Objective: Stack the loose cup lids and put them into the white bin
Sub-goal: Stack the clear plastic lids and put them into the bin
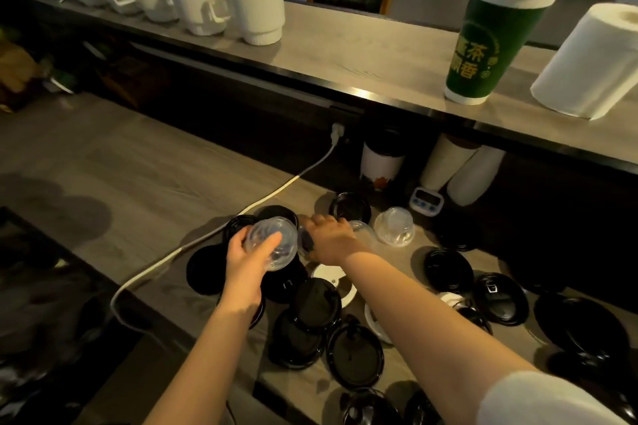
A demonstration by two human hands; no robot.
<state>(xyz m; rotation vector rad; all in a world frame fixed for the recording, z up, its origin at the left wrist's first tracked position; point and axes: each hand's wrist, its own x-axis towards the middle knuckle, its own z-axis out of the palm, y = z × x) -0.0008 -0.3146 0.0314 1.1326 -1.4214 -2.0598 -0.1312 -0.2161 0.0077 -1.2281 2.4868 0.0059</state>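
Cup lids [354, 352], mostly flat black ones, litter the lower counter [103, 166] right up to its near edge, with bare room only left of the white cable [207, 241]. The left hand [247, 262] curls round a tilted stack of clear dome lids [276, 245], round face turned up toward the camera. The right hand [328, 235] sits over another clear lid [362, 229], can't tell its grip, below the overhanging upper shelf [345, 55].

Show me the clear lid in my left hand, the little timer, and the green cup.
clear lid [286, 247], head view, on its transparent dome.
timer [426, 199], head view, on its front face.
green cup [493, 45], head view, on its printed green side.
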